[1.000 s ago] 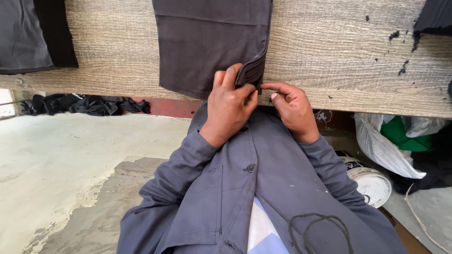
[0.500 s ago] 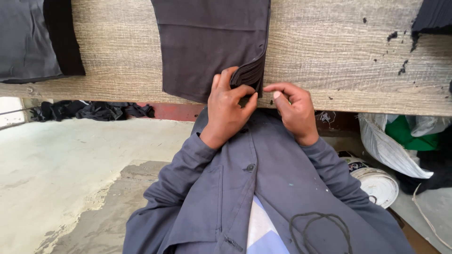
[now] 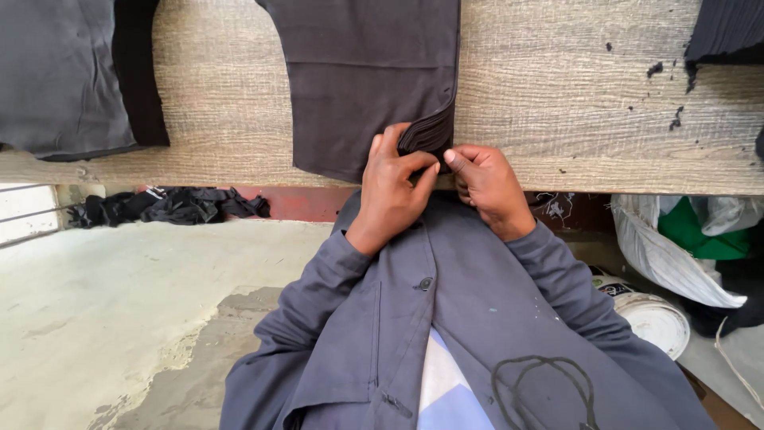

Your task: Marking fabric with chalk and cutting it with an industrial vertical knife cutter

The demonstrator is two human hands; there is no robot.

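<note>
Both hands work at the near edge of the wooden desk (image 3: 573,103), pinching the lower right corner of a dark grey stack of fabric pieces (image 3: 366,80) that lies flat on the planks and hangs a little over the edge. That stack looks smooth and matt, cut with a curved notch at its upper left, and at the held corner its many thin layers fan out like pages. At the left hand (image 3: 391,187) the grip is closed on the cloth: the thumb lies across the layered corner and the fingers curl up behind it. At the right hand (image 3: 487,187) the grip is likewise closed, thumb and forefinger tips nipping the same corner from the right, touching the other thumb. Grey jacket sleeves (image 3: 334,287) run back from both wrists. Another dark fabric piece (image 3: 64,76) lies at the desk's left end, well apart. Below the desk on the right stands a white bucket (image 3: 656,318), its contents not visible, beside a white sack (image 3: 668,255) with something green in it. A heap of black cloth (image 3: 175,205) lies on the floor at left.
</note>
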